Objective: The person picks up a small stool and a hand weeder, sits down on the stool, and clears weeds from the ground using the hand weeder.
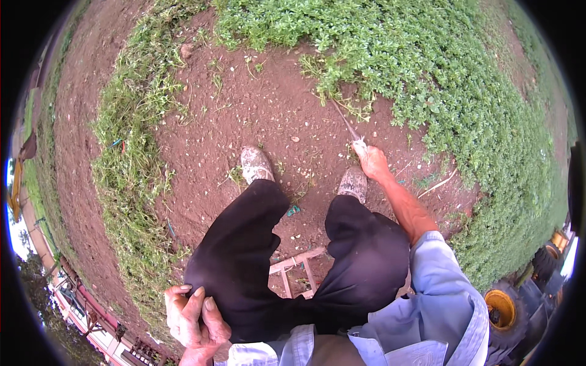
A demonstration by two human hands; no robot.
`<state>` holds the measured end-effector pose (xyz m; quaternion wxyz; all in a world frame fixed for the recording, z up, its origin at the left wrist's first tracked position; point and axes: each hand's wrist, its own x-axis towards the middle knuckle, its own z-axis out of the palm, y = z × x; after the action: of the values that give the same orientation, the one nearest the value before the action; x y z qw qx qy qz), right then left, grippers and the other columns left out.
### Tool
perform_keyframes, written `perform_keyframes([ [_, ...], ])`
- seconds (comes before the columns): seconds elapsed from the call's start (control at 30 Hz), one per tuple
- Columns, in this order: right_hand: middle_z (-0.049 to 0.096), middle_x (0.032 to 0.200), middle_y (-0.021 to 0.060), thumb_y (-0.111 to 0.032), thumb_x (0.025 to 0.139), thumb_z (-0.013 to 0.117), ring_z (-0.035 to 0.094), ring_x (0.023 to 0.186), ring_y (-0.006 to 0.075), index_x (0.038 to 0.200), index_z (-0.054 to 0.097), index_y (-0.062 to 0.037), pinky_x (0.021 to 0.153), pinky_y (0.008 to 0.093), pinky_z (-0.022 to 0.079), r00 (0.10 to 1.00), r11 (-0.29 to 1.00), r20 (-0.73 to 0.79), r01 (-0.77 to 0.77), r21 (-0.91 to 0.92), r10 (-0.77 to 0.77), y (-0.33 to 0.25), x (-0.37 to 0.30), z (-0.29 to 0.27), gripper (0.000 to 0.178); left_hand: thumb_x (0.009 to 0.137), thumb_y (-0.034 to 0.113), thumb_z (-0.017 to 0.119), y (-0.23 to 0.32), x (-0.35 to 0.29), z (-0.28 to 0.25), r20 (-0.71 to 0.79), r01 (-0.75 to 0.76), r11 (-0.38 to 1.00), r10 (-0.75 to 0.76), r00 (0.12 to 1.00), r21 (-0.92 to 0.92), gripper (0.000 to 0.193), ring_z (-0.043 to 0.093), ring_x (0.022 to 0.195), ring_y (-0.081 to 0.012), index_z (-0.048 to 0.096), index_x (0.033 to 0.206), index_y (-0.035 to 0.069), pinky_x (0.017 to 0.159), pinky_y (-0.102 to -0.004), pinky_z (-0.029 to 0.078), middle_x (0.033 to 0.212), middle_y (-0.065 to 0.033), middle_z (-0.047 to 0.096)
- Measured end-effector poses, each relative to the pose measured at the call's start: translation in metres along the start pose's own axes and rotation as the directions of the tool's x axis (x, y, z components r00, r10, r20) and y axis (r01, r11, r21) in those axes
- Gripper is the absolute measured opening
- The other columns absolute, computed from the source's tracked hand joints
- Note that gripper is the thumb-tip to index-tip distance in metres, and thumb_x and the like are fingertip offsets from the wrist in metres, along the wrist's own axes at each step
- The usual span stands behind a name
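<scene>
My right hand (372, 163) is wrapped round the pale handle of a hand tool with a long, thin dark shaft (345, 120). The shaft points forward and left over bare soil (274, 91), its far end by the edge of a dense patch of low green plants (427, 91). I cannot make out the shape of its tip. Beside my left knee, my left hand (194, 318) rests with its fingers curled in and nothing visible in them. Cut or pulled plants (131, 140) lie in a long row to the left.
I sit low; a wooden slatted frame (299, 265) shows between my legs. My shoes (256, 163) stand on the soil. A scrap of turquoise material (293, 210) lies between them. A vehicle wheel with a yellow hub (500, 310) is at the lower right.
</scene>
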<state>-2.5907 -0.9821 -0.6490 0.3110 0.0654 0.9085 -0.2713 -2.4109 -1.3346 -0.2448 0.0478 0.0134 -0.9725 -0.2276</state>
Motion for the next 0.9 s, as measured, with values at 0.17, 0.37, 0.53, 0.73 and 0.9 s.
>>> perform_keyframes([
  [0.17,0.066,0.094,0.0297,-0.062,0.091,0.047,0.063,0.096,0.0463,0.097,0.069,0.0018,0.083,0.0513,0.049,0.997,0.999,-0.061,0.038,-0.015,-0.039,-0.038,0.015,-0.009,0.068,0.088,-0.001,0.055,-0.007,0.000,-0.003,-0.023,-0.014,1.000,0.014,1.000,-0.027,0.017,0.057,0.079,-0.0359,0.059,0.101,-0.010,0.069,-0.0426,0.048,0.090,-0.0262,0.057],
  [0.37,0.068,0.090,0.0257,-0.052,0.092,0.053,0.065,0.089,0.0454,0.089,0.069,-0.0003,0.077,0.0501,0.052,0.982,0.990,-0.177,0.046,-0.130,-0.069,-0.097,0.092,-0.023,0.055,0.088,-0.001,0.054,-0.008,-0.003,-0.005,-0.027,0.041,0.999,-0.042,0.999,-0.027,0.019,0.057,0.082,-0.0371,0.056,0.104,-0.010,0.070,-0.0442,0.048,0.095,-0.0269,0.056],
  [0.53,0.065,0.086,0.0300,-0.049,0.094,0.051,0.064,0.087,0.0462,0.093,0.066,0.0017,0.076,0.0525,0.050,0.981,0.977,-0.190,-0.011,-0.213,-0.030,0.101,-0.050,-0.001,0.053,0.089,0.000,0.054,-0.017,-0.001,-0.002,-0.075,0.034,0.998,-0.038,0.996,-0.055,0.020,0.056,0.081,-0.0363,0.056,0.107,-0.009,0.069,-0.0438,0.047,0.095,-0.0268,0.056],
  [0.73,0.065,0.084,0.0292,-0.057,0.093,0.049,0.063,0.087,0.0469,0.093,0.066,0.0025,0.078,0.0516,0.048,0.942,0.927,-0.093,-0.335,-0.169,0.324,0.110,-0.197,-0.003,0.062,0.090,0.002,0.054,-0.028,-0.005,-0.013,-0.068,0.042,0.996,-0.047,0.997,-0.075,0.019,0.056,0.081,-0.0356,0.056,0.105,-0.009,0.069,-0.0444,0.047,0.092,-0.0260,0.056],
  [0.9,0.065,0.089,0.0301,-0.054,0.094,0.049,0.063,0.088,0.0459,0.101,0.064,0.0022,0.079,0.0516,0.048,0.988,0.992,-0.098,-0.122,-0.027,0.119,0.053,-0.129,-0.004,0.058,0.091,0.003,0.055,-0.034,0.001,-0.011,-0.065,0.019,0.997,-0.025,0.998,-0.079,0.018,0.056,0.083,-0.0360,0.056,0.104,-0.008,0.070,-0.0440,0.047,0.092,-0.0257,0.056],
])
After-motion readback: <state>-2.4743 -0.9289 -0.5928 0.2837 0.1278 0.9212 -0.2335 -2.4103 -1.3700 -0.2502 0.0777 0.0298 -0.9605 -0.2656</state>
